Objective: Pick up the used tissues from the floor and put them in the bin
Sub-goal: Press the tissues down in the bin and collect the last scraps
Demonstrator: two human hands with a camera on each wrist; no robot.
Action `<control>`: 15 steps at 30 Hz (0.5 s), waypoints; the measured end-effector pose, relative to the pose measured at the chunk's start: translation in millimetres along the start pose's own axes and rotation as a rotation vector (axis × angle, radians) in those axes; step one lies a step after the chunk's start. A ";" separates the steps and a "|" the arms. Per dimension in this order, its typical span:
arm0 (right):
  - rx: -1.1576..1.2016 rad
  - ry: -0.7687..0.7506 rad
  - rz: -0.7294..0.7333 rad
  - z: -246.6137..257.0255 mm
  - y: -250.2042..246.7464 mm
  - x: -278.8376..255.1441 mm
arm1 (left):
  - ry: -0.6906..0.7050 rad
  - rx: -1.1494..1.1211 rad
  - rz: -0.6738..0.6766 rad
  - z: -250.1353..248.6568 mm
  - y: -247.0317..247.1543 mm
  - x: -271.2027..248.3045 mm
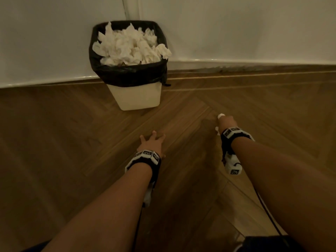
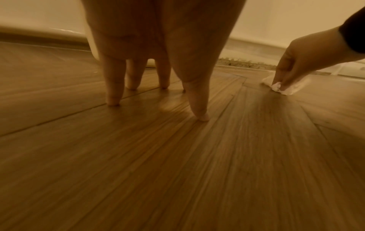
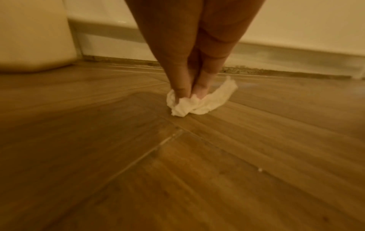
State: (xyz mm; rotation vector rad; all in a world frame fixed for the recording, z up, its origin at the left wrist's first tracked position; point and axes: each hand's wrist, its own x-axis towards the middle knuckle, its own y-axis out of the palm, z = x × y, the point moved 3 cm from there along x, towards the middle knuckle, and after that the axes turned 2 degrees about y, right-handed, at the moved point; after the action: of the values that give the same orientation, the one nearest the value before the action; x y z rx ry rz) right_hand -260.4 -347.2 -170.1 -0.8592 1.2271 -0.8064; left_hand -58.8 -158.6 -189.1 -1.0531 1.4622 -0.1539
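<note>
A cream bin with a black liner stands against the white wall, heaped with crumpled white tissues; one hangs over its right rim. On the wooden floor to the right of the bin lies a crumpled white tissue. My right hand pinches it between thumb and fingers, the tissue still touching the floor. My left hand has its fingers spread and straight, its fingertips pressing on the bare floor in front of the bin. It holds nothing.
The floor is herringbone wood planks. A white skirting and wall run behind the bin, with a rough dark gap at the skirting's foot. The bin's base shows at the left in the right wrist view.
</note>
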 end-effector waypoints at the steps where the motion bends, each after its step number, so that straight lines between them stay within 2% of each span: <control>1: 0.022 0.019 0.040 0.1 -0.8 -3.2 | 0.003 0.003 -0.008 0.8 0.7 -0.8; 6: 0.023 -0.001 0.180 14.2 6.2 -25.1 | 0.002 0.021 -0.079 4.0 4.3 -6.2; 11: 0.286 -0.072 0.086 57.8 2.8 -45.7 | 0.021 0.079 -0.209 13.4 3.8 -16.9; 15: 0.571 -0.079 0.032 95.2 -19.9 -57.4 | -0.022 0.075 -0.283 19.1 -2.7 -28.4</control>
State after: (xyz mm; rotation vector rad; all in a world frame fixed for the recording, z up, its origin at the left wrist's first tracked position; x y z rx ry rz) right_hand -176.8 -294.8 -115.2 -0.3983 0.8685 -1.0188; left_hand -46.5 -132.0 -171.1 -1.1932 1.2726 -0.3947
